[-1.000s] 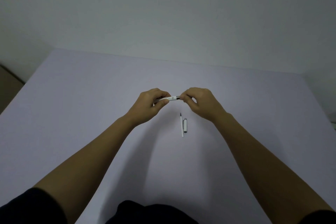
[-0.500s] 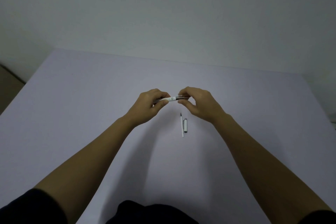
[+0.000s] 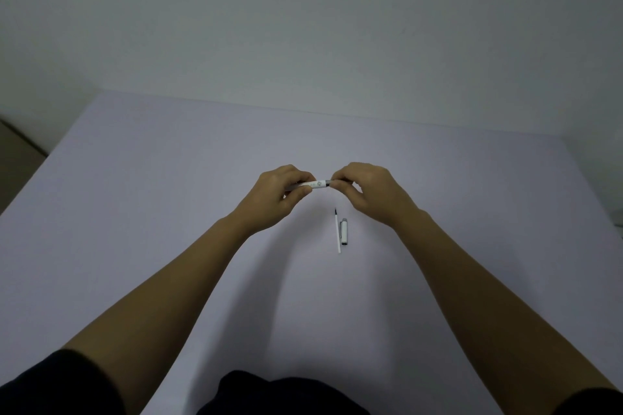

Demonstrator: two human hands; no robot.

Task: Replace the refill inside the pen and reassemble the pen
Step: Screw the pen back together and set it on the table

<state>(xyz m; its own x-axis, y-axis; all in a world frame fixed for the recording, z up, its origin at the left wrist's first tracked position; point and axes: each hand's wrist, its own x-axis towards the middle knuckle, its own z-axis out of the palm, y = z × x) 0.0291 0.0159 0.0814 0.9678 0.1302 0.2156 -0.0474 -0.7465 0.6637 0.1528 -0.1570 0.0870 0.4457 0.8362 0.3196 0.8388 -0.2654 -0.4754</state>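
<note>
Near the centre of the frame, the left hand and the right hand held a slim white plastic pen body level above the pale lilac bench; each grip was pinching one end of it; just below, a thin white refill with a dark tip lay on the bench, just beside a short grey-white pen cap.

Your single head-worn wide-angle view looks forward and down over both forearms onto the counter, near enough to frame your hands at centre, with the wall beyond.
</note>
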